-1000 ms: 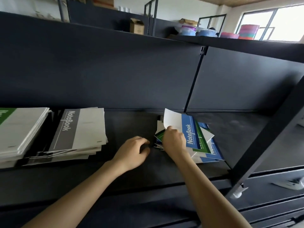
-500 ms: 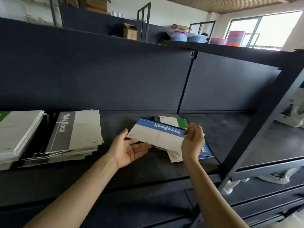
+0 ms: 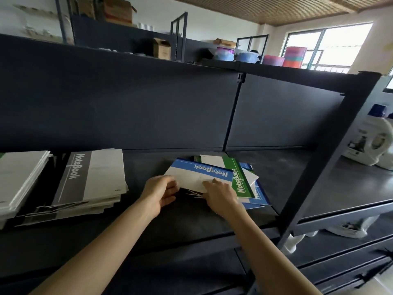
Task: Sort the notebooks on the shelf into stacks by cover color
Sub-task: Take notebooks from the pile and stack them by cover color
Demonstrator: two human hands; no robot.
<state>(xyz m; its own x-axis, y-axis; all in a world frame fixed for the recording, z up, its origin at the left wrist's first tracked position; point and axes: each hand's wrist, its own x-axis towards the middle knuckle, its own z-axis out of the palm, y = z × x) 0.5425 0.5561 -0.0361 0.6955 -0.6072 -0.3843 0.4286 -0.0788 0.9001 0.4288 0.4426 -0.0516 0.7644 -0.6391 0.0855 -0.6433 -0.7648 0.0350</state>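
A blue-banded notebook (image 3: 197,174) lies turned sideways on top of a loose pile in the middle of the dark shelf (image 3: 276,177). My left hand (image 3: 161,191) grips its left near corner and my right hand (image 3: 219,193) presses on its near edge. Under it show a green-banded notebook (image 3: 240,179) and more blue ones (image 3: 258,199). At the left stands a stack with a grey-banded notebook (image 3: 89,177) on top. Further left is another stack (image 3: 19,177) with a sliver of green at its far corner.
A dark upright post (image 3: 331,150) of the shelf frame stands right of the pile. White detergent bottles (image 3: 374,141) sit on the neighbouring shelf at the far right. Boxes and plastic tubs (image 3: 225,53) line the top of the unit.
The blue notebook was lifted off the pile by my right hand, turned sideways, and now lies low over the pile. My left hand has closed on its corner. The view shifted slightly left.
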